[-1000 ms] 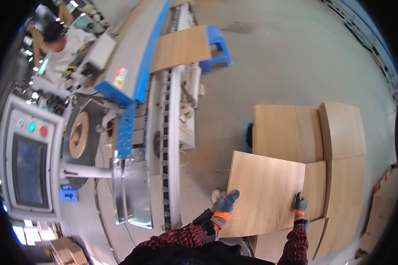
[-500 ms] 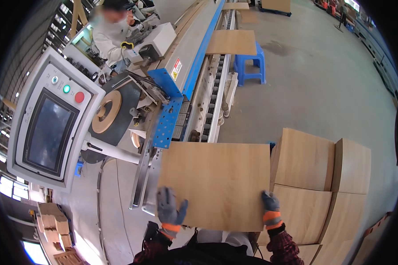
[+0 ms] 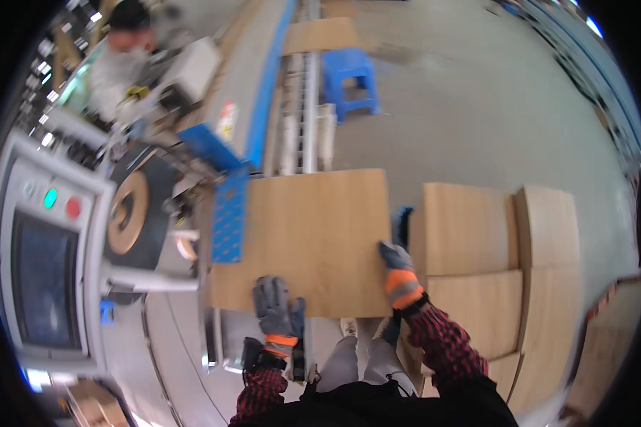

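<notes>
A flat square wood-grain board (image 3: 313, 231) lies at the infeed end of the machine, its left side next to a blue perforated plate (image 3: 228, 220). My left hand (image 3: 272, 307), in a grey and orange glove, lies on the board's near edge with fingers stretched forward and thumb apart. At the board's right edge, my right hand (image 3: 399, 272) wears a matching glove. Its fingers hold that edge; their undersides are hidden.
Stacked wooden boards (image 3: 470, 228) stand close on my right. A control panel (image 3: 46, 277) is at the left. Ahead, another board (image 3: 322, 34) sits on the conveyor near a blue stool (image 3: 350, 80). A person (image 3: 117, 67) works across the machine.
The board has moved forward along the machine, and its left side is now beside the blue plate. My left hand has shifted from the left side to the near edge. The view has turned.
</notes>
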Demonstrator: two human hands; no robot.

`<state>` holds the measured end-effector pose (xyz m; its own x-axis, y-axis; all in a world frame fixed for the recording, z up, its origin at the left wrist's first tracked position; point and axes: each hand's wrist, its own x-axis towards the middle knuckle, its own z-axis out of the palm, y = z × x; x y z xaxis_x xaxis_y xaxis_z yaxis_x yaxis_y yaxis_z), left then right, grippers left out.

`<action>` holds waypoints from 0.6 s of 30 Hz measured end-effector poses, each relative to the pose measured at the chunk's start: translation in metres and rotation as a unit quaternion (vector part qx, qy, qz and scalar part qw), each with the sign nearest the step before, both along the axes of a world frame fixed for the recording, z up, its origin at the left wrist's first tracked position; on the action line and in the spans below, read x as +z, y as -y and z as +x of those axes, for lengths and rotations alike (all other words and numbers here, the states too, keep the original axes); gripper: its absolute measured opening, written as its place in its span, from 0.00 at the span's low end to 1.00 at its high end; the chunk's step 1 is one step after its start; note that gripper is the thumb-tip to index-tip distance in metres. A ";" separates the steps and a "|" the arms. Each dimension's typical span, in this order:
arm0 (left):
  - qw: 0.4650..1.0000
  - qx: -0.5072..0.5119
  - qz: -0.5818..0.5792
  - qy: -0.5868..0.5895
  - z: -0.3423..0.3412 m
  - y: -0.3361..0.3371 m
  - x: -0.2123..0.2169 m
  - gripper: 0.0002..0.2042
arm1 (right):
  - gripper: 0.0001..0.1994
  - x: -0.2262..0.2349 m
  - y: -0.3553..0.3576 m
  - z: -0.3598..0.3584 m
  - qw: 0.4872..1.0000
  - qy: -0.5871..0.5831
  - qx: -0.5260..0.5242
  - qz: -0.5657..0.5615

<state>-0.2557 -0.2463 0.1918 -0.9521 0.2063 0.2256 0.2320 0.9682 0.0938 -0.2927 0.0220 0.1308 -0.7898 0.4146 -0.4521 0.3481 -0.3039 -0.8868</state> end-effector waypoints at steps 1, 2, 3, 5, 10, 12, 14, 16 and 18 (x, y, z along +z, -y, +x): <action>1.000 0.005 -0.019 -0.010 -0.009 -0.003 -0.005 0.30 | 0.13 -0.003 0.004 -0.008 0.997 -0.074 -0.025 -0.002; 1.000 -0.002 -0.022 -0.012 -0.019 -0.006 -0.007 0.30 | 0.11 0.006 0.001 -0.012 0.997 -0.060 -0.033 -0.040; 0.999 -0.011 -0.026 -0.015 -0.027 -0.010 -0.009 0.30 | 0.11 -0.009 -0.003 -0.015 0.971 -0.210 -0.007 0.112; 0.996 -0.058 -0.016 -0.059 -0.045 -0.012 -0.023 0.28 | 0.12 -0.014 -0.018 -0.030 0.981 -0.187 -0.048 0.024; 0.994 -0.068 -0.019 -0.081 -0.098 -0.029 -0.016 0.25 | 0.09 -0.099 -0.133 0.039 0.931 -0.001 -0.043 0.362; 0.992 -0.071 -0.030 -0.104 -0.123 -0.027 -0.017 0.24 | 0.08 -0.144 -0.210 0.104 0.744 0.209 0.050 0.633; 0.994 -0.062 -0.032 -0.089 -0.145 -0.033 -0.019 0.23 | 0.11 -0.190 -0.279 0.201 0.596 0.243 -0.048 0.763; 0.988 -0.084 -0.026 -0.131 -0.167 -0.036 -0.031 0.22 | 0.21 -0.194 -0.359 0.271 0.625 0.481 0.062 0.612; 0.988 -0.103 0.078 -0.081 -0.133 -0.065 -0.008 0.20 | 0.34 -0.160 -0.373 0.283 0.711 0.481 -0.197 0.473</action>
<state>-0.3886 -0.1814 0.1837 -0.8429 0.3422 0.4153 0.4464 0.8756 0.1845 -0.0100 0.3951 -0.0289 -0.0409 0.9963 -0.0757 0.9854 0.0277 -0.1679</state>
